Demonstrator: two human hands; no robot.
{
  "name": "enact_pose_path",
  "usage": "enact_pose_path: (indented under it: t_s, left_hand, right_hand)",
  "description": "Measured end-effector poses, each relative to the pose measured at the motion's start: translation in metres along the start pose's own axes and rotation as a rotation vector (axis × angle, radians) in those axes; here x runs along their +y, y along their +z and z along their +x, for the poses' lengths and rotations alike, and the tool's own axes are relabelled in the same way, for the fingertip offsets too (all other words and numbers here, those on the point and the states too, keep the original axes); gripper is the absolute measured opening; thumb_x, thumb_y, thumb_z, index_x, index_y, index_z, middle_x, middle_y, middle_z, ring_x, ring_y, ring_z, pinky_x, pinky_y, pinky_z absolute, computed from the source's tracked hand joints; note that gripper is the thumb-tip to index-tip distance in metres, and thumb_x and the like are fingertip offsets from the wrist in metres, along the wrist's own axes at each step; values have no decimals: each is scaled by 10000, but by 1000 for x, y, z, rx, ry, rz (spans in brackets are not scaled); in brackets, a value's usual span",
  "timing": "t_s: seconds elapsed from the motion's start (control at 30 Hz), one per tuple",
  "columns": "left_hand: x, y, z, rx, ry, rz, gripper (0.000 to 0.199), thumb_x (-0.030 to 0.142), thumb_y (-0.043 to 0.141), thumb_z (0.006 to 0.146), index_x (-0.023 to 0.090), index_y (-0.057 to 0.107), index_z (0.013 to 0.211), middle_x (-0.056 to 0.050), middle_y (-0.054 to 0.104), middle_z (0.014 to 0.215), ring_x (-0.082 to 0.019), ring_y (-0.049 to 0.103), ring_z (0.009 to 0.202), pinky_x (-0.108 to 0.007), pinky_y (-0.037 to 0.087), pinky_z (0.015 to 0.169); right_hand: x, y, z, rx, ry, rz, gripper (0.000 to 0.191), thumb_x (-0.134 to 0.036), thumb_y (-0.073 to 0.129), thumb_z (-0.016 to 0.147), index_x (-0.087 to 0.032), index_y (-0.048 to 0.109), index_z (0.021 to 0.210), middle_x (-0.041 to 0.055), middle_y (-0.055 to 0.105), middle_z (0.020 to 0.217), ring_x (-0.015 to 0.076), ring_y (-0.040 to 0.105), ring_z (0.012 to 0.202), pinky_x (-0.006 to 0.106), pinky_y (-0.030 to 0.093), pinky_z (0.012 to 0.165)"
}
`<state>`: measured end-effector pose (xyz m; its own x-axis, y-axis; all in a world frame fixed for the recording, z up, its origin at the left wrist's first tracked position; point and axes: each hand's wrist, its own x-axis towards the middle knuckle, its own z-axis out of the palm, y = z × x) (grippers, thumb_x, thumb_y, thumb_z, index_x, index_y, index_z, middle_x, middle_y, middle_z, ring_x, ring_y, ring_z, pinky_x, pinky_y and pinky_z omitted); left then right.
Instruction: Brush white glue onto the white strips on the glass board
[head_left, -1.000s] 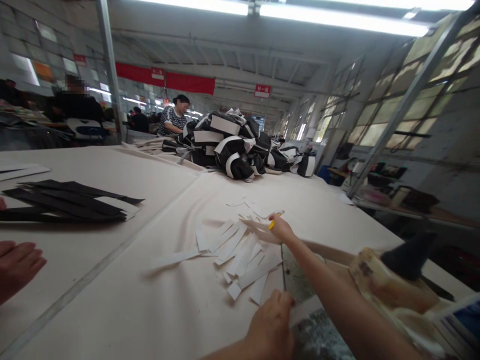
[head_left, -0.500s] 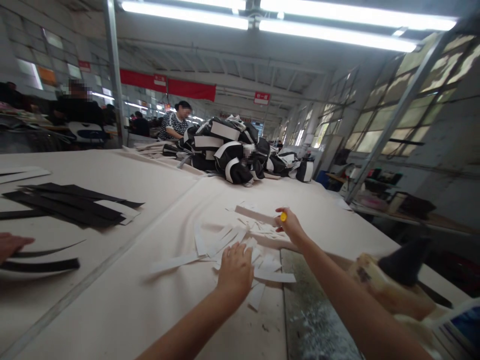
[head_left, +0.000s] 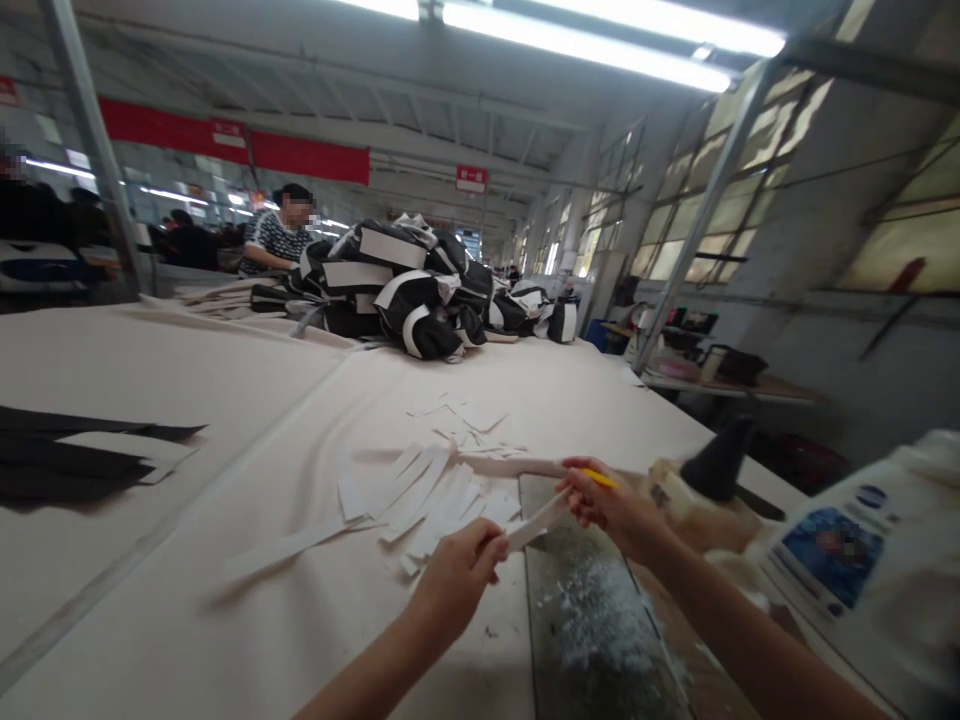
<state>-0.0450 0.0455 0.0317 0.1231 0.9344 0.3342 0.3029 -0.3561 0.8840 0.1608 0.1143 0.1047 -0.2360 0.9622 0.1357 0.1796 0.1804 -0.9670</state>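
Observation:
A white strip (head_left: pixel 541 522) spans the gap between my two hands, above the edge of a worn, stained board. My left hand (head_left: pixel 463 570) is closed on its near end. My right hand (head_left: pixel 604 505) pinches its far end and also holds a slim yellow stick-like object (head_left: pixel 598 478), whose kind I cannot make out. Just beyond my left hand lies a loose pile of white strips (head_left: pixel 420 485), some overlapping. Thin white offcuts (head_left: pixel 469 420) are scattered farther back on the cloth-covered table (head_left: pixel 315 640).
The board (head_left: pixel 592 610) has whitish residue on it. On the right stand a cone-topped container (head_left: pixel 716 470) and a large white jug (head_left: pixel 855 560). Black strips (head_left: pixel 67 455) lie left. A black-and-white heap (head_left: pixel 420 290) rises at the back, beside a person (head_left: pixel 277 235).
My left hand has lifted from the pile and gripped a strip. My right hand has come nearer, and the strip now runs between both hands. The view has swung right; another person's hand at left is gone.

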Motion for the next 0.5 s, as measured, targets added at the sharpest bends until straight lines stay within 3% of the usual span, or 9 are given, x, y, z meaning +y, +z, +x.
enact_pose_path:
  t_s: [0.07,0.17,0.23,0.33,0.4,0.5]
  left_hand:
    - [0,17,-6,-112,-98,-143,291,373,324,858,158,512,801,-70,648,750,-150,589,531,-223,404,389]
    - [-2,35,-15,-242,-295,-511,326,446,422,817,135,518,837,-77,647,796,-101,556,512,-157,316,354]
    - [-4,41,-20,-258,-396,-696,365,472,532,758,117,542,841,-74,637,801,-75,531,519,-137,291,367]
    - [-5,43,-24,-237,-448,-763,396,479,600,716,104,561,837,-76,634,806,-62,519,533,-128,273,376]
    - [-4,43,-25,-240,-464,-780,403,484,621,702,105,559,823,-70,632,797,-56,507,515,-129,258,369]
    - [-2,42,-25,-254,-476,-798,401,484,650,681,109,550,782,-36,611,723,-44,473,466,-134,225,352]
  right_hand:
    - [13,-9,-12,62,-47,-126,385,-478,560,762,-203,482,1021,43,612,816,112,515,500,201,381,381]
    - [32,-24,-29,93,-245,-465,299,-425,550,782,-203,532,982,44,617,825,163,579,622,273,475,532]
    - [40,-33,-42,102,-374,-645,243,-369,527,813,-201,557,986,64,620,883,204,603,780,334,492,697]
    - [42,-37,-60,145,-543,-844,226,-292,511,849,-217,548,1058,92,598,1060,240,556,992,394,450,847]
    - [37,-31,-70,78,-638,-934,217,-263,545,841,-235,542,1056,89,570,1161,251,485,1113,427,392,933]
    - [30,-17,-80,-177,-680,-1015,217,-222,593,817,-246,542,1026,68,574,1182,243,464,1146,468,288,1020]
